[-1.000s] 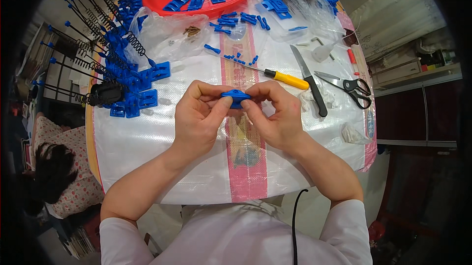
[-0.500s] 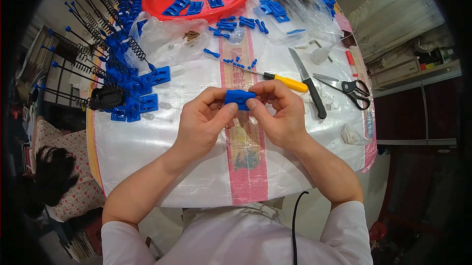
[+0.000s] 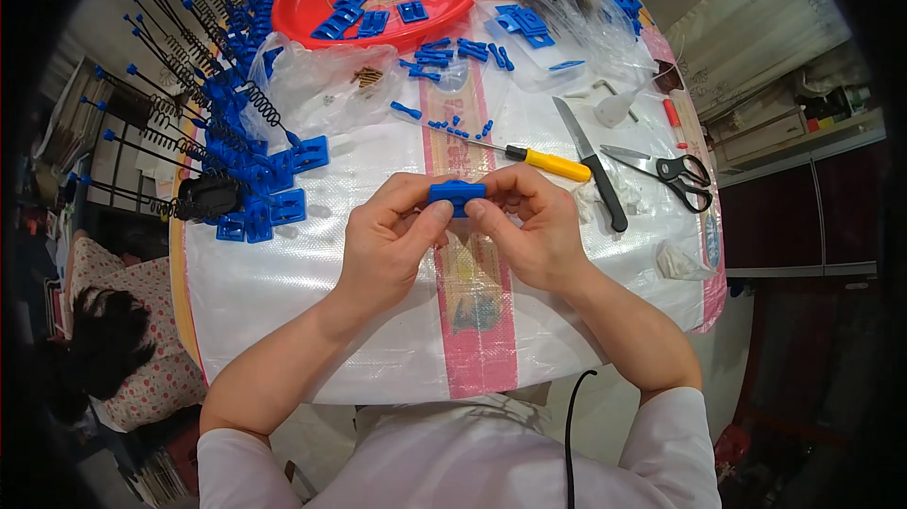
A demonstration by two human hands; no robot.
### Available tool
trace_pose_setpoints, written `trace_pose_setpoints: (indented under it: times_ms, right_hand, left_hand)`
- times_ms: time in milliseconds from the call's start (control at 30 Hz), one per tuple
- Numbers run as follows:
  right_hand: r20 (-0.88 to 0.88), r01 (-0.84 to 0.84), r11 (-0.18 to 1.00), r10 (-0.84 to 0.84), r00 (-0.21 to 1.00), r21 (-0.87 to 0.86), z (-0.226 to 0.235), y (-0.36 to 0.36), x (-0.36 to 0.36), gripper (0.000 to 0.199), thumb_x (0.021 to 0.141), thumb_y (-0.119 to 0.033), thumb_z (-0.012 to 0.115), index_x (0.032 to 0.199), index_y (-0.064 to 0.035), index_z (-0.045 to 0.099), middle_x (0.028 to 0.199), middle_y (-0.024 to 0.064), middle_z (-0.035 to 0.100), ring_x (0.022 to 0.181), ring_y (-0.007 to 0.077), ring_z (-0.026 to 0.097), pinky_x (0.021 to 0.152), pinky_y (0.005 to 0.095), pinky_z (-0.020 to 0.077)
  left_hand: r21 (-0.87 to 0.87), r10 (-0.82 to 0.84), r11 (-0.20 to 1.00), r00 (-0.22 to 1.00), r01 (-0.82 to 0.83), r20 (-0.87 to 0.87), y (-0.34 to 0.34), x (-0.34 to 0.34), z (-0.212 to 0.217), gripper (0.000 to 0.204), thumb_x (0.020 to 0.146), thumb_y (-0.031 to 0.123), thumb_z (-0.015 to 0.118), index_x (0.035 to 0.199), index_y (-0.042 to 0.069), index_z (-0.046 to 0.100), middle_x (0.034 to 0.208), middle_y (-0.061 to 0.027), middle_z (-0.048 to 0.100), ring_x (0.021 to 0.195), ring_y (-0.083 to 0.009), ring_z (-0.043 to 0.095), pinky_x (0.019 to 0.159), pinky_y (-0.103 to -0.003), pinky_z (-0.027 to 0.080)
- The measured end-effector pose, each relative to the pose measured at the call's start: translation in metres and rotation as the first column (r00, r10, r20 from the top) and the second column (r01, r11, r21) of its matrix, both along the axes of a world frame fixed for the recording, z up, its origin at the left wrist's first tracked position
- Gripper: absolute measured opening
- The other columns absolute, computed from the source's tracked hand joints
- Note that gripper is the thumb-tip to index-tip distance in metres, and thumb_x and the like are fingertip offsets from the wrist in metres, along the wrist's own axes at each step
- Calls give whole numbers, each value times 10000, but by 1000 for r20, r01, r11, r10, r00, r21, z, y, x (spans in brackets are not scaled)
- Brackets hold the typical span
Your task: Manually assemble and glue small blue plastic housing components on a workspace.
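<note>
Between my two hands, above the middle of the table, is a small blue plastic piece (image 3: 457, 192). My left hand (image 3: 397, 225) pinches its left end between thumb and fingers. The right end is gripped the same way by my right hand (image 3: 529, 225). Fingertips hide the piece's ends and underside. Just beyond the hands lies a screwdriver (image 3: 556, 165) with a yellow handle, its shaft pointing left. Several tiny blue bits (image 3: 457, 125) and longer blue pegs (image 3: 433, 53) are scattered farther back.
A red tray (image 3: 283, 0) holds several blue pieces at the back. Assembled blue bases with black springs (image 3: 269, 169) crowd the left edge. A knife (image 3: 590, 155) and scissors (image 3: 675, 173) lie on the right. Screws (image 3: 367, 77) rest on a plastic bag.
The blue piece has tilted in my fingers, so its broad face now shows less and its edge more. Both hands keep their hold at nearly the same place.
</note>
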State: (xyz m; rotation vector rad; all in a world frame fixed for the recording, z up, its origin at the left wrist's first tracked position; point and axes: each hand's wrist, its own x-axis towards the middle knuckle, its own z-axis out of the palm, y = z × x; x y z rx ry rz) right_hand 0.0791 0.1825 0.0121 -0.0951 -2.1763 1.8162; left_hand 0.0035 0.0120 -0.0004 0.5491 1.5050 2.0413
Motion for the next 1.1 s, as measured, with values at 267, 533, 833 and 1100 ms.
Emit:
trace_pose_setpoints:
  times_ms: [267,533,833,1100]
  right_hand:
    - [62,-46,978,60,996,-204,-6,4,-2,179,897,-38,688,1043,25,607,885,34,652,758,51,606,692,217,507]
    - [49,-110,950,130,990,-294,-11,5,-2,164,914,-41,669,1037,-14,564,878,15,627,755,33,580,687,201,478]
    - [35,-148,940,166,985,-308,-12,8,-3,149,919,-53,666,1012,-22,554,859,6,619,736,29,567,670,201,469]
    - [55,-133,940,158,986,-313,-13,8,-5,147,917,-55,664,1009,-20,555,848,3,614,727,28,558,659,201,460]
  left_hand:
    - [-89,-11,996,998,5,-68,-2,0,8,288,978,42,570,1245,-49,624,966,-27,544,850,-67,544,732,-210,472]
    - [-103,-41,994,999,43,21,-4,-4,8,283,975,45,576,1237,-40,640,910,-5,531,763,-43,511,629,-205,423]
    - [-101,-37,995,995,28,-92,-4,-2,12,277,970,25,569,1227,-44,645,929,-11,542,831,-63,550,744,-215,486]
    - [-111,-37,993,999,36,-8,-3,-3,12,275,972,36,570,1225,-42,647,922,1,534,797,-49,523,687,-203,443]
